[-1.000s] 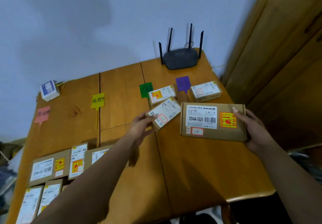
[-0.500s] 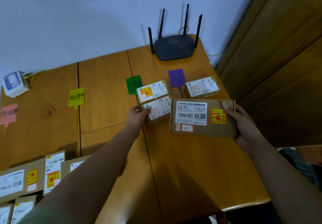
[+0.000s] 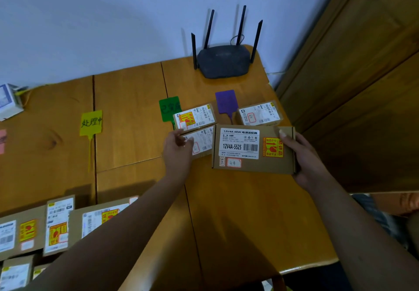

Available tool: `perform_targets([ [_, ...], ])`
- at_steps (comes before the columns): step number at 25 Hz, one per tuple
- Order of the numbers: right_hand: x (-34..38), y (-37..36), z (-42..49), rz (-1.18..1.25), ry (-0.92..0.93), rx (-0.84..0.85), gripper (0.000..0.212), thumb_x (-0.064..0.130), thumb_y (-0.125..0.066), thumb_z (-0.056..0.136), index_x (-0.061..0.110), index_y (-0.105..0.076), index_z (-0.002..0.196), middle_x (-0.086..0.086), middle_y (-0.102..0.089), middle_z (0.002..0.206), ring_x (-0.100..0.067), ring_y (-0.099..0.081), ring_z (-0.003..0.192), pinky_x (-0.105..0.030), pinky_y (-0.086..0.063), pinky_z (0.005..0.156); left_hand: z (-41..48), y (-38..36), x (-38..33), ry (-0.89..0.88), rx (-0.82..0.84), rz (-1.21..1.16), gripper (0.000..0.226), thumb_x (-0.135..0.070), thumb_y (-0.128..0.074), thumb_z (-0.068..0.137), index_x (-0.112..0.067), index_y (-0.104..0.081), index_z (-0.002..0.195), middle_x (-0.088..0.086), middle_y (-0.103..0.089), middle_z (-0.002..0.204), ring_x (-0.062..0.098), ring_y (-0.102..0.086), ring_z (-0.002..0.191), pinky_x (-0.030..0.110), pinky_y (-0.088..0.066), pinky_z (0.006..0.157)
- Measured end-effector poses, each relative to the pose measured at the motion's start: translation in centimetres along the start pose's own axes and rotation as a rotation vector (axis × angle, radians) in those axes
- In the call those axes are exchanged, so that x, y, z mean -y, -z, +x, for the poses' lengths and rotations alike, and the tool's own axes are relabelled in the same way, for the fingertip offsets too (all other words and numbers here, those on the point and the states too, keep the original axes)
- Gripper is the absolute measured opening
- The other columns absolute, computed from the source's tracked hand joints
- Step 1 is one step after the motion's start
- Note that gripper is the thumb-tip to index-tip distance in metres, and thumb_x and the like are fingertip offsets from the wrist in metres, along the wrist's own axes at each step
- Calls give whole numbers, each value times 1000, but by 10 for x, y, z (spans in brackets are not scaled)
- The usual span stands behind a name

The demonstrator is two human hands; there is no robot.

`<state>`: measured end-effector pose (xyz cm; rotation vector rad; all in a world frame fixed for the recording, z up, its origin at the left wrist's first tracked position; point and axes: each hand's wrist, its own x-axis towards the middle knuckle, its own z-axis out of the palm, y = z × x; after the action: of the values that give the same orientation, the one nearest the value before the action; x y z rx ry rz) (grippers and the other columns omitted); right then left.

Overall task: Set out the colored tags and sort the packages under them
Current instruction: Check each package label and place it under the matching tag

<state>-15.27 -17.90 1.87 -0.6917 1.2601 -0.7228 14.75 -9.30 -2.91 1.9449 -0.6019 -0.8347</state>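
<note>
On the wooden table [image 3: 249, 211] lie a yellow tag [image 3: 91, 122], a green tag [image 3: 169, 108] and a purple tag [image 3: 226, 103]; a pink tag [image 3: 2, 140] shows at the left edge. A small package [image 3: 194, 116] lies just below the green tag. My left hand [image 3: 178, 149] grips a second small package [image 3: 201, 142] right below it. Another small package [image 3: 260, 113] sits right of the purple tag. My right hand [image 3: 303, 157] holds a large brown package [image 3: 252, 149] by its right end, below the purple tag.
A black router [image 3: 223, 60] stands at the table's back right. Several unsorted packages [image 3: 56, 225] lie at the front left. A small white box [image 3: 9, 101] sits at the back left. A wooden door [image 3: 362, 64] is close on the right.
My left hand has turned the second small package straight and pushed it up against the one under the green tag. The large package has moved a little toward the purple tag.
</note>
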Motion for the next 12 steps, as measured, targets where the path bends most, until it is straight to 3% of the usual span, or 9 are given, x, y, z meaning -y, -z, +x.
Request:
perform_targets([
  [4,20,4,-10,-1,32,19,55,38,-82,84,26,-67,136,-7,-79,123,-28,-77,111,-46,-63,89,-42,-7,-37,20,428,-204,20,-34,-62,103,-35,-72,121,-7,-81,112,10,-77,104,26,-62,79],
  [6,32,7,-17,-33,62,27,55,43,-81,82,26,-69,133,-7,-79,122,-27,-77,112,-44,-63,88,-55,-10,-50,65,453,-290,25,-30,-63,104,-29,-70,127,-3,-82,112,16,-78,105,30,-64,78],
  [8,44,10,-24,-92,97,14,55,48,-80,81,27,-71,131,-5,-80,121,-26,-77,112,-43,-63,91,-65,-12,-57,81,450,-331,35,-27,-63,104,-19,-65,138,3,-80,118,24,-75,112,43,-64,88],
  [10,51,14,-26,-114,147,-44,54,42,-81,86,25,-69,135,-3,-79,123,-23,-75,113,-42,-60,96,-73,-16,-58,103,431,-364,40,-24,-63,104,-14,-60,143,8,-77,124,28,-73,117,52,-60,96],
  [12,54,22,-28,-103,191,-111,47,31,-81,90,22,-67,134,-1,-77,126,-16,-73,112,-38,-59,92,-81,-20,-60,137,410,-405,41,-23,-63,104,-13,-58,144,9,-77,124,29,-72,117,54,-59,98],
])
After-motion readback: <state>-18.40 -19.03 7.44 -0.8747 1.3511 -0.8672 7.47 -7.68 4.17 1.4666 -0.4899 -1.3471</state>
